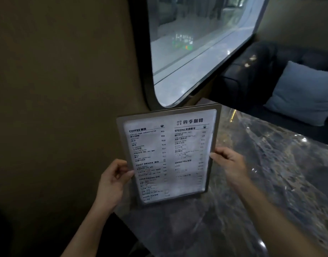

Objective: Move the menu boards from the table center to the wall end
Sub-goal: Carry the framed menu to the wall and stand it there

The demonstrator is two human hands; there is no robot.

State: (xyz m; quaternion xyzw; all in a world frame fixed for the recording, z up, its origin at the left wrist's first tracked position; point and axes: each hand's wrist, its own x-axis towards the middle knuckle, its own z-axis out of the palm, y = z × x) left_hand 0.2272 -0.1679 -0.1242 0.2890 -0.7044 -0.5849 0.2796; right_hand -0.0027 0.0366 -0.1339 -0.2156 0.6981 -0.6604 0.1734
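The menu boards (168, 154) are grey-framed sheets with white printed pages, stacked together and held upright, tilted slightly, with the lower edge at the marble table (261, 173) close to the wall. More than one board edge shows at the top. My left hand (114, 180) grips the stack's left edge, thumb on the front. My right hand (229, 164) grips the right edge. Whether the stack's bottom touches the tabletop is hard to tell.
A brown wall (57, 89) stands at the left, right behind the boards. A rounded window (193, 52) is above the table end. A dark sofa (252, 75) with a blue cushion (304, 93) lies beyond the table at the right.
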